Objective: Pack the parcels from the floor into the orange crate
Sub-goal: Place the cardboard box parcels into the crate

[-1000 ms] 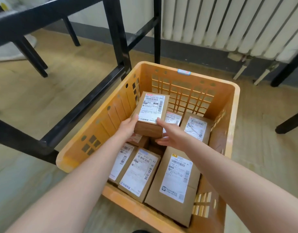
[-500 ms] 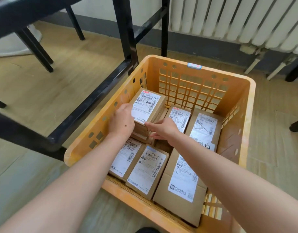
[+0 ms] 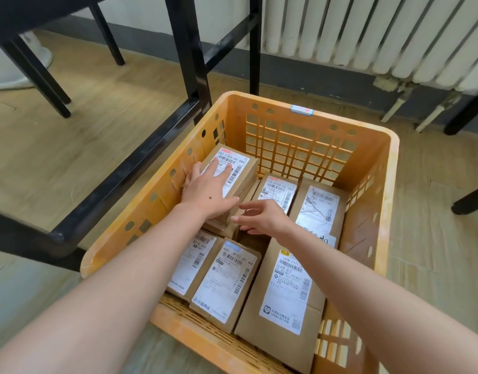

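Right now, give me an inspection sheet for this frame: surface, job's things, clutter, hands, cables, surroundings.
Surface: wood-look floor, no parcels seen on it.
Job's things: orange crate on the floor; at least six labelled parcels inside, top parcel stacked in the far left corner.
Clutter: nothing seen.
Hands: left hand flat on the top parcel; right hand open, holding nothing.
Cables: nothing seen.
Surroundings: black table frame left, white radiator behind.

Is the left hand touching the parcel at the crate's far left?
Touching. The head view shows the left hand lying flat on the parcel, fingers spread over its label; no gap shows.
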`<state>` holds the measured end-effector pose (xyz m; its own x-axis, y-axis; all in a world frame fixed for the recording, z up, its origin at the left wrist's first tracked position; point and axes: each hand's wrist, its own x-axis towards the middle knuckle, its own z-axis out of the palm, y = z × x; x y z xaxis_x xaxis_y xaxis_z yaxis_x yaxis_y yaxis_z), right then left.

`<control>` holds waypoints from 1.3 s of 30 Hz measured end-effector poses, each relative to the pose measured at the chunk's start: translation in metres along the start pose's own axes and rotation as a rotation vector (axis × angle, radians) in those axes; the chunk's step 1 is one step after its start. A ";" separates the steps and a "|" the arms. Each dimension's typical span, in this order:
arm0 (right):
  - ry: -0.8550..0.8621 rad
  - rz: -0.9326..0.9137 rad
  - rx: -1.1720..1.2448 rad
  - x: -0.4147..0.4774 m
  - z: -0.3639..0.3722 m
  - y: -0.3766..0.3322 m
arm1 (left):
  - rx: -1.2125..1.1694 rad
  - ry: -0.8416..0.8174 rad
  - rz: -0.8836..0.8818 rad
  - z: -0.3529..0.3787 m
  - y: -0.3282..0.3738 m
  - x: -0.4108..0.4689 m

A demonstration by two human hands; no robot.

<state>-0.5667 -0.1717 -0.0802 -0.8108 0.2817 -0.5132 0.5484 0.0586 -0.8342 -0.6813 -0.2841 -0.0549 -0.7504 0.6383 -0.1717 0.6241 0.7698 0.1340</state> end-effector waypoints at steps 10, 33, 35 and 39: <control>0.142 0.114 -0.032 0.009 -0.010 0.009 | 0.003 0.048 -0.047 0.002 0.011 0.003; 0.343 0.102 0.055 0.015 -0.056 -0.017 | -0.632 0.483 -0.170 0.000 0.055 0.049; 0.327 0.125 0.057 0.017 -0.053 -0.016 | -0.673 0.549 -0.151 0.000 0.059 0.053; 0.264 0.163 0.037 0.017 -0.043 -0.014 | -0.737 0.575 -0.225 0.008 0.067 0.072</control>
<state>-0.5798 -0.1264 -0.0685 -0.6284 0.5241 -0.5748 0.6552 -0.0417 -0.7543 -0.6920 -0.1869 -0.0663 -0.9503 0.2300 0.2101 0.3058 0.5605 0.7696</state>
